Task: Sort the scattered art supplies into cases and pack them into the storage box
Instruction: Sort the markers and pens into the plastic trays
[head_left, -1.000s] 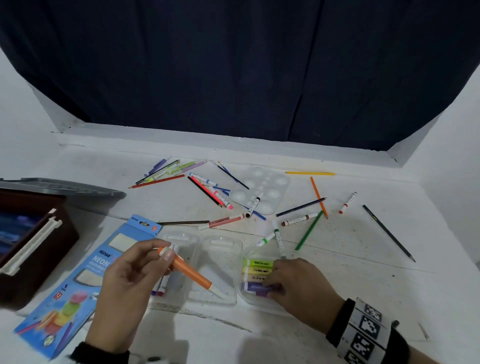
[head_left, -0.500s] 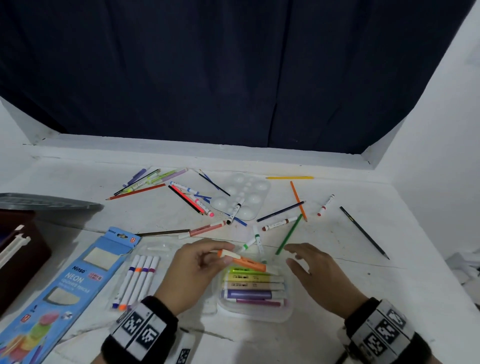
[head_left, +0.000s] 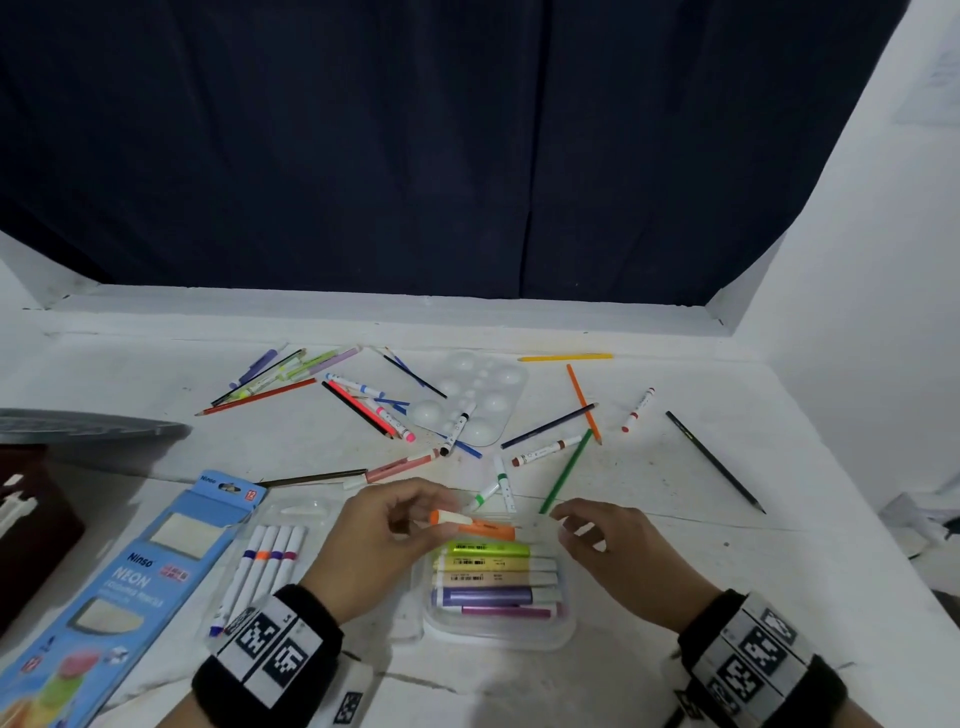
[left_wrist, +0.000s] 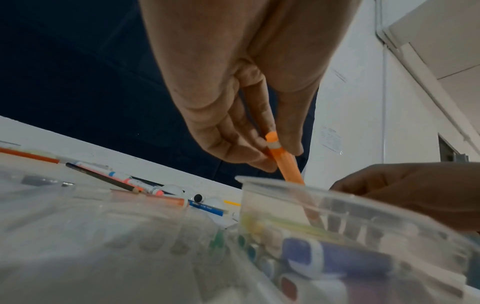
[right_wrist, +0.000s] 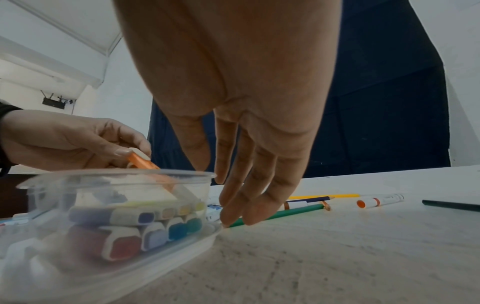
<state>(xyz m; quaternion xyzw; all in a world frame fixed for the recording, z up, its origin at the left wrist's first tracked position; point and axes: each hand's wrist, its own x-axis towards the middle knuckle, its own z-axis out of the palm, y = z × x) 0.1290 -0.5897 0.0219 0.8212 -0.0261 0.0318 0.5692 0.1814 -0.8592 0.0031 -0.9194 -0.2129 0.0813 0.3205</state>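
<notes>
An orange highlighter (head_left: 475, 524) is pinched at its capped end by the left hand (head_left: 384, 545), its other end tilted down into the clear case (head_left: 498, 631) at the case's 12 o'clock edge. The right hand (head_left: 615, 545) is held at the case's 2 o'clock, fingers relaxed and holding nothing, with a green pencil (head_left: 566, 470) just beyond them.

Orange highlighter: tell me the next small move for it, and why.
Probably lower the orange highlighter flat into the clear case and release it. The left hand pinches its near end, tilted, with its far end already inside the rim above the highlighters lying there. The right hand hovers open beside the case, holding nothing.
</notes>
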